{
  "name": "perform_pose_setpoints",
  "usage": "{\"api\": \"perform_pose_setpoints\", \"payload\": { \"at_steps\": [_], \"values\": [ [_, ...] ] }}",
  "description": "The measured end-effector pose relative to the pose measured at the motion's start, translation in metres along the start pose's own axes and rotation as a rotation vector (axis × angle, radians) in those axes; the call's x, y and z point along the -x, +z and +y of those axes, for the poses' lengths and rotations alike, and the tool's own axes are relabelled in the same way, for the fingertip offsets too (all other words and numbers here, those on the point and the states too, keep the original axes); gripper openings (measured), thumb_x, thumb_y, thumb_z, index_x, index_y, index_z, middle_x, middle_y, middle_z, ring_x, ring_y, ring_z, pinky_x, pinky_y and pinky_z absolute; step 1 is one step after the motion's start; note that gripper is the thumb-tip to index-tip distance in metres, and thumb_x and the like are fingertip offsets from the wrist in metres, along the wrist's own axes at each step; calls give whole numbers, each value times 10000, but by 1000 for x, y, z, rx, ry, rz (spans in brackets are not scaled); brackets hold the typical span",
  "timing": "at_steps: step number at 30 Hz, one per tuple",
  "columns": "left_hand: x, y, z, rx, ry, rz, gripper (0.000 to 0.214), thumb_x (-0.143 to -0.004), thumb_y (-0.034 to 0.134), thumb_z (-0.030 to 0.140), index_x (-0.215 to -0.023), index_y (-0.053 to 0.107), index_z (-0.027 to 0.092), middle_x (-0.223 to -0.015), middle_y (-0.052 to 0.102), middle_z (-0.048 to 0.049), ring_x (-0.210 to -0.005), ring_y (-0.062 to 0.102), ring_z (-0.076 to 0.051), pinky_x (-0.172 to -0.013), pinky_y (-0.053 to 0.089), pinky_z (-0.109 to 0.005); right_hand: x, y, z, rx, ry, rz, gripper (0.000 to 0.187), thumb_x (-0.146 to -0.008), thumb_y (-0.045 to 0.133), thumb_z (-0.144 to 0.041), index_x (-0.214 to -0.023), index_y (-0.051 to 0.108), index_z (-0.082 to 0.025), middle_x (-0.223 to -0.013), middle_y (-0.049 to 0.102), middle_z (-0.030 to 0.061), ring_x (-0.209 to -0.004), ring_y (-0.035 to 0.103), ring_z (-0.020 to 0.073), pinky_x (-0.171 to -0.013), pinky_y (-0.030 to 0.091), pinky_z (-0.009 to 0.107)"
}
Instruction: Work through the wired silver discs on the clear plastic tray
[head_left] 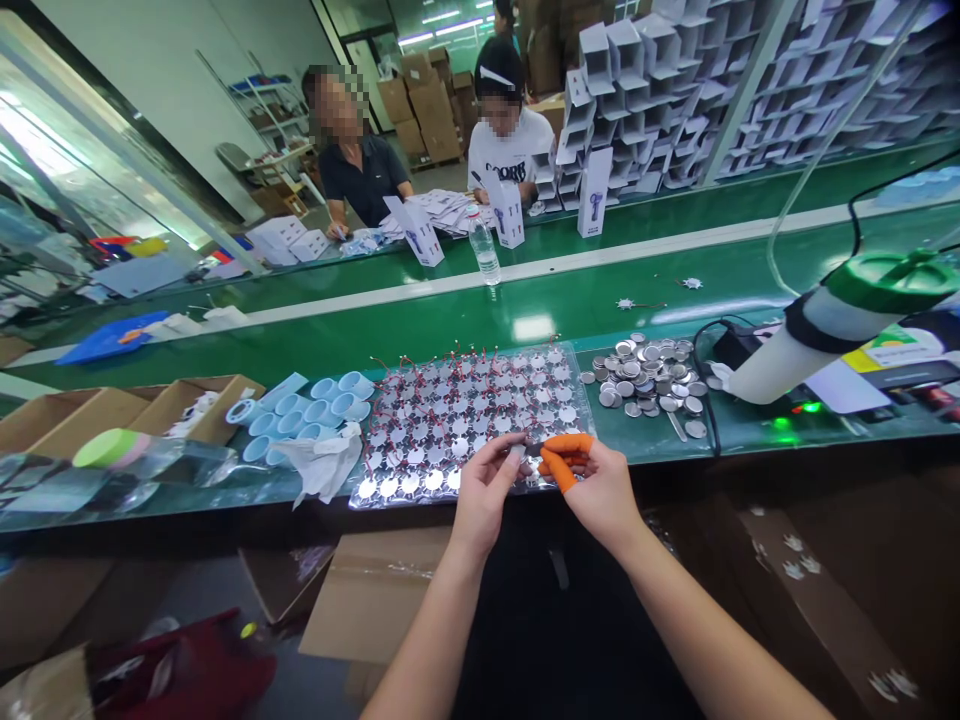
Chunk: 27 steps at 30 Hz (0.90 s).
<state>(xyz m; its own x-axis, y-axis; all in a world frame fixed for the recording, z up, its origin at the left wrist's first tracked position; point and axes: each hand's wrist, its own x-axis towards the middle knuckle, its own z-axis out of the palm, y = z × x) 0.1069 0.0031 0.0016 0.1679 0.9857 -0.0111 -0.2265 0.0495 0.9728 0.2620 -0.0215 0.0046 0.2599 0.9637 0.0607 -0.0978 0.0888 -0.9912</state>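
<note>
Left hand (486, 494) and right hand (600, 492), orange finger cots (559, 462) on, pinched narrow, fingers (511, 450) nearly meeting on one small piece, too small to tell; clear tray (579, 398) of red-wired metal discs (450, 420) just beyond the fingers, long axis sideways, on green worktop (637, 440).

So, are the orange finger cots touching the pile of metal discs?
Apart. The head view shows the orange finger cots on the right hand clear of the pile of metal discs, with green belt showing between them.

head camera | faces forward and down | close above left hand (486, 492), right hand (600, 492)
</note>
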Motion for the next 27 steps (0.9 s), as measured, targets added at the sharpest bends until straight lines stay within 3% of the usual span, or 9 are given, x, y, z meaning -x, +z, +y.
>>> {"api": "perform_pose_setpoints", "payload": {
  "at_steps": [4,12,21,24,27],
  "values": [
    [-1,2,-1,-28,-9,40,294,-850,715,318,-1116,710,191,-1115,701,-90,-862,640,-152,-782,543,-258,-2,0,1,-24,27,-22,204,-782,760,-358,-903,690,-210,-840,735,51,-709,751,225,-706,645,356],
    [-3,7,-5,-108,17,127,242,-829,735,317,-1029,722,182,-972,724,-61,-737,636,-113,-703,533,-226,-2,1,8,-4,-2,-32,187,-788,754,-347,-901,699,-208,-869,732,49,-713,752,213,-702,642,335],
    [-9,-6,-17,-72,-68,152,407,-736,812,317,-1090,669,175,-1023,699,-73,-911,651,-153,-794,533,-246,-5,1,17,-112,168,-39,296,-721,817,-401,-880,680,-192,-731,719,29,-649,734,203,-640,630,320],
    [-10,-19,-16,-251,-53,143,460,-768,780,339,-1174,630,183,-1091,674,-93,-899,646,-161,-826,541,-290,-7,1,23,-110,208,-20,336,-702,831,-419,-880,674,-181,-713,711,34,-651,729,207,-605,620,307],
    [-11,-37,-15,-656,97,156,411,-849,694,346,-1227,609,209,-1149,623,-102,-867,628,-171,-841,540,-341,-8,1,32,-98,247,21,371,-688,838,-439,-876,667,-168,-693,701,37,-637,722,207,-568,610,297]
  ]
}}
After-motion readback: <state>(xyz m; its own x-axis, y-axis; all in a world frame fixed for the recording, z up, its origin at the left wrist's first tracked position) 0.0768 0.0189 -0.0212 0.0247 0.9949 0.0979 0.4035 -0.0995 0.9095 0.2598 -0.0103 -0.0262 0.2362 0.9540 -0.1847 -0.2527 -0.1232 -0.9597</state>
